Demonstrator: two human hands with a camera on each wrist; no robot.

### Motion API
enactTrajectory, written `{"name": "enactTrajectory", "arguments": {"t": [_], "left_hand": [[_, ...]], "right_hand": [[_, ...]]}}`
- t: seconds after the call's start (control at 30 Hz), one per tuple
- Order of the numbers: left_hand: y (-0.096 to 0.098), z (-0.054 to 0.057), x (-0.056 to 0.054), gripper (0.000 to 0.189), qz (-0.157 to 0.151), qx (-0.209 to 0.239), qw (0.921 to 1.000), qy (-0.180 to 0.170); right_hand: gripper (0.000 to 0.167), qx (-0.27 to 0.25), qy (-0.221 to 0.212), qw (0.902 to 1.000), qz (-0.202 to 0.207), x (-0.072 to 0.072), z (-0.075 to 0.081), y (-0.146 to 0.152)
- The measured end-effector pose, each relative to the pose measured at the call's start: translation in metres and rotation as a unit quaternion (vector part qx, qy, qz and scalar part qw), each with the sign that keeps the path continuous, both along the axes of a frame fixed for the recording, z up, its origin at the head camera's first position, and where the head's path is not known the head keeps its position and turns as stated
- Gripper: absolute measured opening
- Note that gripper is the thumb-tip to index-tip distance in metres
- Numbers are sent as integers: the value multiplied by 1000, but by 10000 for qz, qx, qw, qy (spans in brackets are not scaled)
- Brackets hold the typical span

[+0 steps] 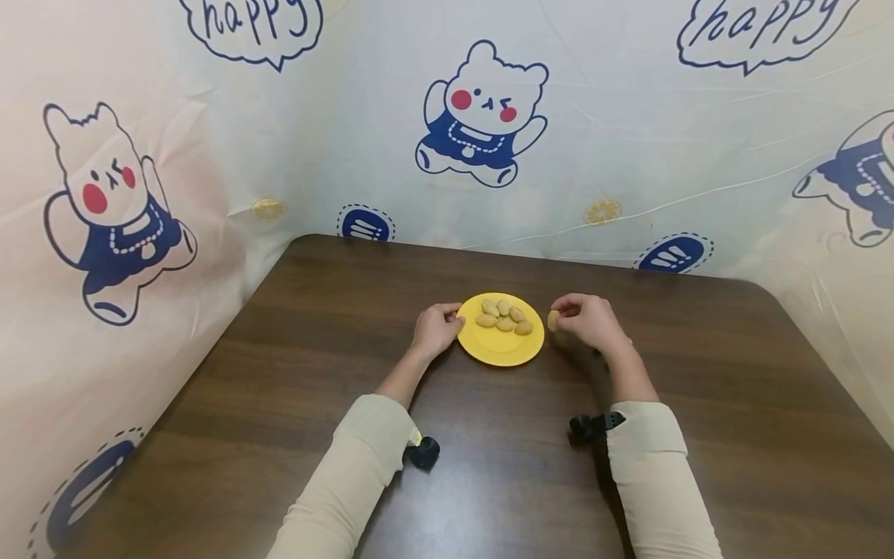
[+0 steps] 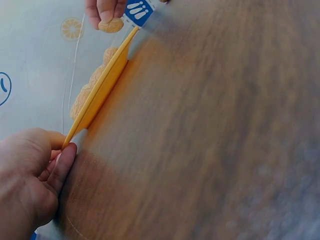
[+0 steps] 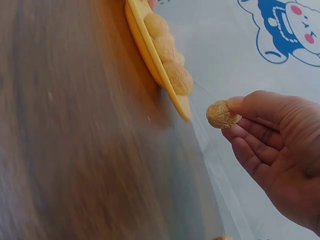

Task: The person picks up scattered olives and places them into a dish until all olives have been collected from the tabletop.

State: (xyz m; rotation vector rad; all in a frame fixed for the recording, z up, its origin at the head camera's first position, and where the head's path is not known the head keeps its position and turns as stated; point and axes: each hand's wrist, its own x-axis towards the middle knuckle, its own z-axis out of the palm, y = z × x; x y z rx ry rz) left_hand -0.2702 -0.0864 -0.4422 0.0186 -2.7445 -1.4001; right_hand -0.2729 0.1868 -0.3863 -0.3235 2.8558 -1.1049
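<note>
A round yellow plate (image 1: 499, 355) rests on the table, with several tan, wrinkled walnuts (image 1: 504, 324) grouped on its far half. My left hand (image 1: 436, 330) pinches the plate's left rim; in the left wrist view the rim (image 2: 75, 131) runs between thumb and fingers. Just off the plate's right side, my right hand (image 1: 590, 320) holds one walnut (image 3: 222, 114) between thumb and fingertips. That walnut is raised above the tabletop and apart from the plate. Seen from the right wrist, the walnuts on the plate (image 3: 142, 45) partly hide one another.
The dark brown wooden table (image 1: 314, 349) has rounded far corners. Behind it and at both sides hangs a pale cloth (image 1: 384, 116) printed with cartoon bears. Black wrist cameras (image 1: 422, 453) sit at both cuffs, over the near part of the table.
</note>
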Motion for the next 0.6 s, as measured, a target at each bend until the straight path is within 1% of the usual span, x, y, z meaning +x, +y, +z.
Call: {"name": "enactTrajectory", "arguments": {"t": [0.2,0.37,0.6], "left_hand": [[0,-1,0,34,17,-43,10000,0],[1,-1,0,34,16,-56,10000,-6],[1,1,0,34,18,2,10000,-25]], "right_hand": [[22,-101,-107,9998,133,-2,0,-15],[21,-62,-81,9995,311,-3,2,-27],[21,-89,-112,9990,432,-3,2,-39]]}}
